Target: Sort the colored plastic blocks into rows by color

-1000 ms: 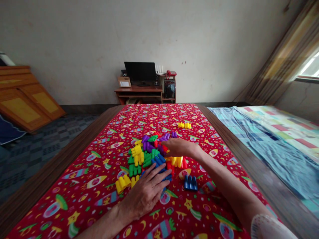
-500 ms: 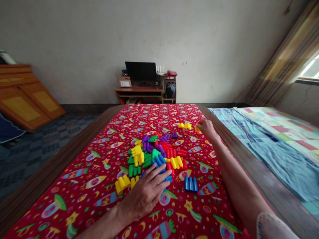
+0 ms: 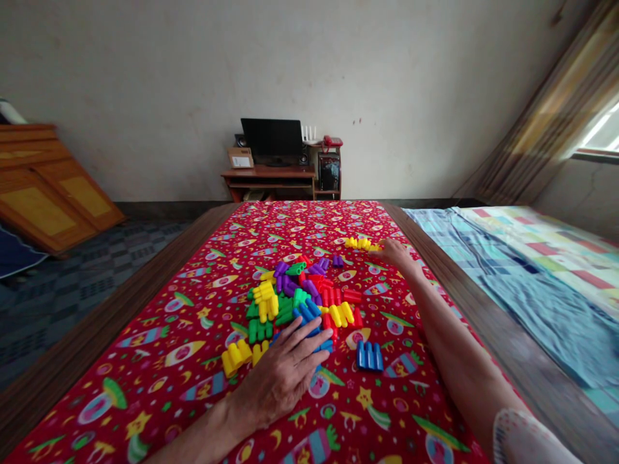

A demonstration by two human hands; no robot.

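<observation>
A pile of plastic building blocks (image 3: 300, 299) in yellow, green, purple, red and blue lies mid-table on a red rocket-print cloth (image 3: 193, 322). My left hand (image 3: 285, 374) lies flat, fingers spread, on the blue blocks at the pile's near edge. My right hand (image 3: 394, 253) is stretched out to the far right of the pile. Its fingertips are pinched on a small yellow block (image 3: 374, 247) at the end of a short row of yellow blocks (image 3: 358, 243). A lone blue block (image 3: 370, 356) lies near my right forearm, and a yellow block (image 3: 236, 356) lies left of my left hand.
The table's wooden edge (image 3: 120, 309) shows on both sides of the cloth. A bed with a checked blue sheet (image 3: 532, 290) runs along the right. A desk with a monitor (image 3: 273, 138) stands at the far wall, and wooden panels (image 3: 53, 193) lean at the left.
My right hand left the pile with a yellow block and carried it far right to the row of yellow blocks, now touching it. My left hand stayed in place.
</observation>
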